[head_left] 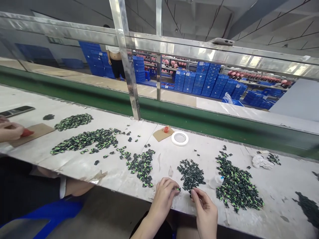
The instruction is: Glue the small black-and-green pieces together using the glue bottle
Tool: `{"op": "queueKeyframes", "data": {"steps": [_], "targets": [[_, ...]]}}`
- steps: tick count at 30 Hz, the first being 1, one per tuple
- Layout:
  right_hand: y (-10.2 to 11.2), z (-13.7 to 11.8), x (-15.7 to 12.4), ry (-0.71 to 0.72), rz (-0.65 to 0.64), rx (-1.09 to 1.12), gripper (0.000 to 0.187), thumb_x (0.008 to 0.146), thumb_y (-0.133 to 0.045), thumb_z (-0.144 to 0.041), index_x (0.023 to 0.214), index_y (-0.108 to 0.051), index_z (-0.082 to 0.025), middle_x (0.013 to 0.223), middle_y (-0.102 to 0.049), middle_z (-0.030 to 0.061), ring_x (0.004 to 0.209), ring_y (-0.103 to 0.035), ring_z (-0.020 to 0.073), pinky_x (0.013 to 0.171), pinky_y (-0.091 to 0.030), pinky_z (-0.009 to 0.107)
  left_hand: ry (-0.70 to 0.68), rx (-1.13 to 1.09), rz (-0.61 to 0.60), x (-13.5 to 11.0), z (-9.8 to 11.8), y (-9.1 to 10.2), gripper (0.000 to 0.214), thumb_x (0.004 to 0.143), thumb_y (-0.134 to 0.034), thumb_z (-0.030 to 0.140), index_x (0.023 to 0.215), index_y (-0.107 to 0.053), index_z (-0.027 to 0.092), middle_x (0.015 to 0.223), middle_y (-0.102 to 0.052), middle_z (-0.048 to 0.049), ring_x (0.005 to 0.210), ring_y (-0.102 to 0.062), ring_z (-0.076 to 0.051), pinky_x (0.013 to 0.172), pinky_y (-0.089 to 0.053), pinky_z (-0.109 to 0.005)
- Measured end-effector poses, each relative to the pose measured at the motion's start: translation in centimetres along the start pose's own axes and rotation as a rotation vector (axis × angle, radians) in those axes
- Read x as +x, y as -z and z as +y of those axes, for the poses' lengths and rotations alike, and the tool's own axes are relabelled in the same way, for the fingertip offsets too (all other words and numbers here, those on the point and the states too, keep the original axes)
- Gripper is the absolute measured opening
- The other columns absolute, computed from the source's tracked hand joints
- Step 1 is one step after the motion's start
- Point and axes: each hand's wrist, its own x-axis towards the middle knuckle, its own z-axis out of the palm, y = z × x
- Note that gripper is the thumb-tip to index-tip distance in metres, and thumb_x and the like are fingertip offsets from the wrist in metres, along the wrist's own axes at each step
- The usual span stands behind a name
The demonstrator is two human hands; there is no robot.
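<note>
Two hands (164, 193) (206, 208) pinching small parts (178, 189); pale worktop (112, 174), green strip (179, 114), blue crates (189, 81) beyond.

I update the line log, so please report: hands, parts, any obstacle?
Left hand pinching black-green part. Right hand pinching dark piece. Closest clutter: dark pile just beyond hands.

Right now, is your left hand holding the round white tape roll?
No: the left hand holds a small black and green piece; the round white tape roll lies on the white tabletop.

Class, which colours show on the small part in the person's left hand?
The small part is black and bright green; best view: head.
</note>
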Motion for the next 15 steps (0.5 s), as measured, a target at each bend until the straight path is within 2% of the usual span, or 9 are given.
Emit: {"op": "queueKeyframes", "data": {"steps": [3,7,11,15], "targets": [[-0.6,-1.3,-0.3,0.004,-0.017,0.007,0.034,0.066,-0.076,-0.050,0.076,-0.077,-0.017,0.073,-0.075,0.0089,0.060,-0.068,0.0213,0.058,-0.060,0.033,0.000,-0.178,0.025,0.4,1.1,0.7,0.015,0.086,-0.056,0.022,0.087,-0.070,0.022,0.084,-0.072,-0.0052,0.082,-0.067,-0.021,0.075,-0.054,-0.034],[-1.7,-3.3,-0.6,-0.029,-0.049,0.045,0.032,0.072,-0.072,-0.048,0.081,-0.074,-0.017,0.081,-0.074,0.0083,0.076,-0.070,0.0218,0.072,-0.060,0.034,-0.002,-0.342,0.063,0.7,3.0,1.8,0.014,0.087,-0.059,0.026,0.088,-0.072,0.021,0.087,-0.073,-0.0052,0.085,-0.069,-0.020,0.078,-0.056,-0.031],[-2.3,-4.3,-0.8,-0.080,-0.103,0.150,0.033,0.072,-0.073,-0.049,0.080,-0.072,-0.016,0.076,-0.073,0.0068,0.069,-0.070,0.0196,0.072,-0.061,0.035,-0.035,-0.365,0.089,0.7,4.1,2.3,0.016,0.088,-0.059,0.029,0.088,-0.074,0.021,0.086,-0.074,-0.0056,0.084,-0.069,-0.020,0.077,-0.057,-0.031],[-2.4,-4.7,-1.0,-0.083,-0.120,0.158,0.033,0.071,-0.074,-0.048,0.078,-0.072,-0.016,0.070,-0.073,0.0054,0.063,-0.069,0.0184,0.069,-0.062,0.035,-0.089,-0.352,0.092,0.5,4.3,2.5,0.016,0.089,-0.059,0.027,0.090,-0.075,0.022,0.086,-0.075,-0.0053,0.084,-0.069,-0.019,0.076,-0.057,-0.030]]}}
